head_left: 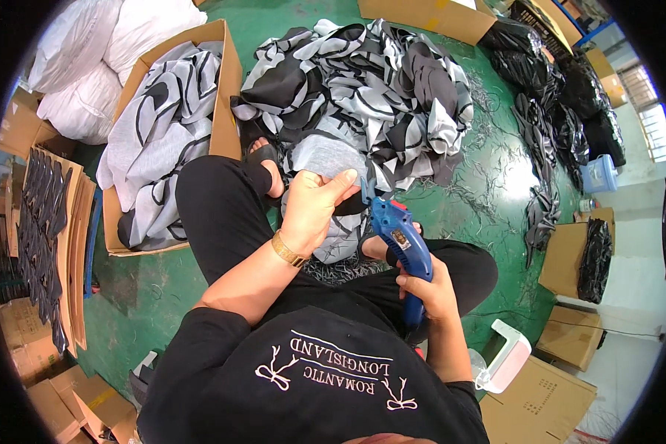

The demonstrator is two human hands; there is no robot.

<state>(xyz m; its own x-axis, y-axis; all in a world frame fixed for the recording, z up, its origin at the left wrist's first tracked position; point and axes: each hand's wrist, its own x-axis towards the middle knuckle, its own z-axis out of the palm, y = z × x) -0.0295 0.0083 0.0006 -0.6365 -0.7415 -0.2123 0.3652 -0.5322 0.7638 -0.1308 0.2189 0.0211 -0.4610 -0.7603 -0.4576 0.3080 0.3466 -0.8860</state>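
Note:
My left hand (pixel 312 207), with a gold band at its wrist, is closed on a light grey fabric piece (pixel 325 157), pinching its edge between thumb and fingers. My right hand (pixel 431 290) grips the handle of a blue electric fabric cutter (pixel 403 235). The cutter's blade head points away from me and lies at the edge of the fabric, right beside my left fingertips. Whether the blades touch the cloth I cannot tell. Beyond my hands spreads a big heap of grey and black fabric pieces (pixel 370 92) on the floor.
At the left stands an open cardboard box (pixel 229 103) full of similar pieces, with white sacks (pixel 89 52) behind it. Cut strips (pixel 481 185) litter the green floor. Black plastic bags (pixel 525 66) line the right side. A white and pink stool-like object (pixel 509 355) stands at lower right.

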